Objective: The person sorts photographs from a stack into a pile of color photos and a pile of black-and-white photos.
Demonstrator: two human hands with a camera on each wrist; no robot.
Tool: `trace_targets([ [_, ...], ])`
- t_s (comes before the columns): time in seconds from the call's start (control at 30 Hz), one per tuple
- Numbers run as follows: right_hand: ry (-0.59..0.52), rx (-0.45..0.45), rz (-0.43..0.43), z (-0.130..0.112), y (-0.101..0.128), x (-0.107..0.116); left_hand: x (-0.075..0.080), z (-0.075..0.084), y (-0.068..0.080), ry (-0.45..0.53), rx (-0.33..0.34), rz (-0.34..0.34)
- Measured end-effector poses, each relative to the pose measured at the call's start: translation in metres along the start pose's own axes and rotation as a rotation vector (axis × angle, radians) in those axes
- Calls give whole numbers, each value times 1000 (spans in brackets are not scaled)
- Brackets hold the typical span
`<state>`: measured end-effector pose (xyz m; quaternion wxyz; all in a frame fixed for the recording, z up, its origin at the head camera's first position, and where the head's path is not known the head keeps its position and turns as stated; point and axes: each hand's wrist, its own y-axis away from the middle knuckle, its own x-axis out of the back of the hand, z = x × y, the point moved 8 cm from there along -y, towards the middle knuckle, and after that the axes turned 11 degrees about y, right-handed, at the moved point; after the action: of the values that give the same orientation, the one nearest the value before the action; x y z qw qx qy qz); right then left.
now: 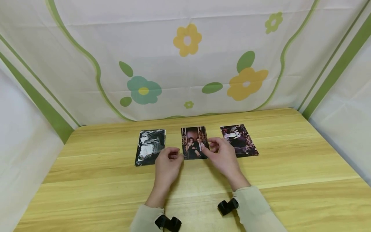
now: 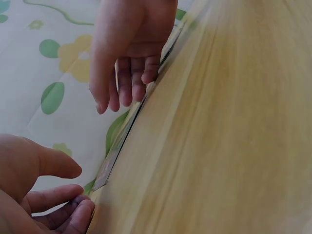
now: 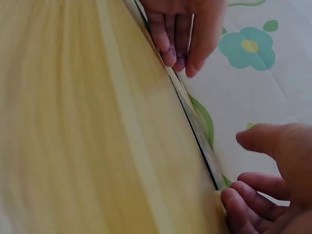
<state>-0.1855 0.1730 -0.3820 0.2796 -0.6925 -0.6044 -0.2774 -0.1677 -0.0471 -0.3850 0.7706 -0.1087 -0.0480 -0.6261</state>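
Note:
Three photo prints lie face up in a row on the wooden table (image 1: 200,193). The middle print (image 1: 192,137) shows two people in dark clothes. My left hand (image 1: 169,164) is by its left edge, fingers loosely bent and thumb apart from them. On the other side, my right hand (image 1: 225,158) is at the right edge, its thumb above the print's lower right part. A black-and-white print (image 1: 150,146) lies left, partly behind my left hand. The right print (image 1: 242,141), dark and colourful, is partly covered by my right hand. Edge-on, the middle print (image 2: 116,151) looks flat.
A white cloth (image 1: 162,42) with printed flowers and green bands hangs behind the table, and white cloth also stands at both sides. Black wrist straps (image 1: 168,223) sit on both sleeves. Under the black-and-white print, another print's edge seems to show.

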Motion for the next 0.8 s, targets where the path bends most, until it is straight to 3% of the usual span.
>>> trace_targets([
  [0.23,83,-9,31,5,-3,-4,-10,8,-2,-129,-85,5],
  [0.47,248,-6,2,1,-1,-13,-20,9,-2,-214,-84,-35],
  [0.8,252,-3,-3,-1,2,-14,-23,4,-4,-222,-58,-44],
])
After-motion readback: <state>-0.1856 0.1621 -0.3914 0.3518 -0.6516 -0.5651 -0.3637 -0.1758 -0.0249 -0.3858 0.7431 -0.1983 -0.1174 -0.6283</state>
